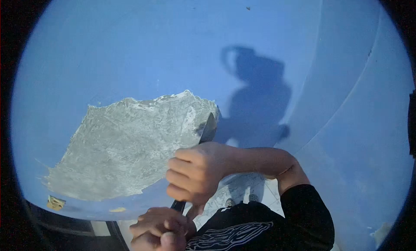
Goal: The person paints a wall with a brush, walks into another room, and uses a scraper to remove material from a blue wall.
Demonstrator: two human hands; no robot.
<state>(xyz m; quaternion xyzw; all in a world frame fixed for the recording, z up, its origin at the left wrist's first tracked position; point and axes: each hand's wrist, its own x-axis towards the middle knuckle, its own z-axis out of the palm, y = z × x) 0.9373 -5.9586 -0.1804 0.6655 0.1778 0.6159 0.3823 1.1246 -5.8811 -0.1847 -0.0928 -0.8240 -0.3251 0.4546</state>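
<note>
A knife-like tool (209,130) with a dark pointed blade stands out above my right hand (195,171), whose fingers are wrapped round it. Its black handle shows between my two hands. Just below, my left hand (160,229) is closed around the lower end of that handle. The blade's tip points up, over the right part of a rough grey patch (117,147) on the blue wall (130,47). Whether the blade touches the wall cannot be made out.
A shadow of a person falls on the wall right of the patch. At lower left are a small yellowish box (56,202) on the wall and a dark frame (69,233). Pale floor tiles (268,192) and shoes (253,198) show below my right arm.
</note>
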